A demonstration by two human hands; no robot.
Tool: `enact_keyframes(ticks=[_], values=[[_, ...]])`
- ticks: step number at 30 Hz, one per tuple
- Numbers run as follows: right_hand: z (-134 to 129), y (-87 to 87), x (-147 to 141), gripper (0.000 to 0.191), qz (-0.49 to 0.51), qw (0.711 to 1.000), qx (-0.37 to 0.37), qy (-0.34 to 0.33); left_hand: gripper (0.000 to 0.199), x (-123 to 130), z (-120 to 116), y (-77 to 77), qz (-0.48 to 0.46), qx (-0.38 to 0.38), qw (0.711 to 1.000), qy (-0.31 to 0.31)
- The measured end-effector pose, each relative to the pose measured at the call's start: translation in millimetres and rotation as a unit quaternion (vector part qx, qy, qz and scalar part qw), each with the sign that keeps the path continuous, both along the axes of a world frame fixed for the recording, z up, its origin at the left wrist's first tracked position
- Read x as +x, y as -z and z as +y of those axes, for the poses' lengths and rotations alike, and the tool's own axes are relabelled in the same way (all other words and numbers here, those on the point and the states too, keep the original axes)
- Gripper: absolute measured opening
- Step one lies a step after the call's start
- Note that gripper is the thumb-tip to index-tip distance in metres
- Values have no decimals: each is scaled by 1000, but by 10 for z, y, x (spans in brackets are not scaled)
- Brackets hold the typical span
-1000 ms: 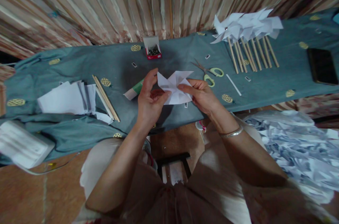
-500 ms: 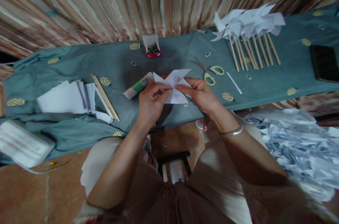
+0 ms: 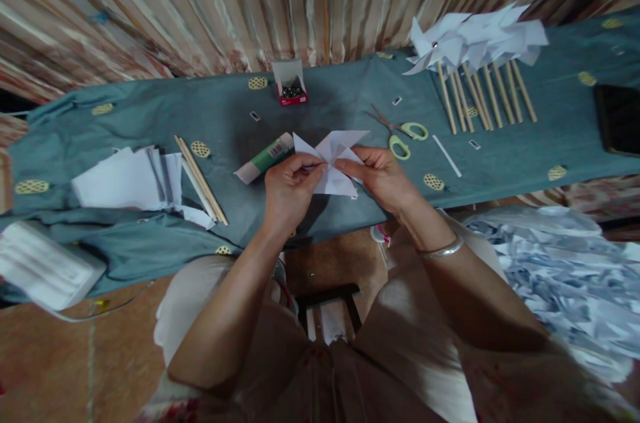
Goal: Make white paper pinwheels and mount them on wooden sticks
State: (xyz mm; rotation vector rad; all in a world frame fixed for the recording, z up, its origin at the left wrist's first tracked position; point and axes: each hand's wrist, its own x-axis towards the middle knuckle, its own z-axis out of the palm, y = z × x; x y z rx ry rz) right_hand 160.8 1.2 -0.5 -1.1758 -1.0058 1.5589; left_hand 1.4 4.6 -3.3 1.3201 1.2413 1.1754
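Observation:
A white paper pinwheel (image 3: 336, 179) is held above the cloth, its folded points spread out. My left hand (image 3: 291, 189) pinches it near the centre from the left. From the right, my right hand (image 3: 383, 176) grips it, thumb and fingers meeting close to the centre. Just left of the pinwheel lies a green and white tube (image 3: 265, 157). Open scissors with green handles (image 3: 399, 147) rest beyond my right hand. A small red and white box (image 3: 291, 93) of shiny pins stands open behind the pinwheel.
Finished pinwheels (image 3: 475, 43) on sticks lie at the back right, near a dark phone (image 3: 617, 119). Paper sheets (image 3: 123, 179) and loose sticks (image 3: 203, 183) are at the left, above a white packet (image 3: 47, 266). A paper strip (image 3: 447, 155) lies right of the scissors.
The view has shifted slightly. Both hands keep their hold on the pinwheel, with the fingers of my left hand moved only a little.

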Motion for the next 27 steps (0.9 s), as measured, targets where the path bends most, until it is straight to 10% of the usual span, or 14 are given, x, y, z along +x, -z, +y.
enact_keyframes(ticks=[27], values=[[-11, 5, 6, 30, -21, 1000, 20, -8, 8, -8, 24, 45, 19, 2, 1000, -6]])
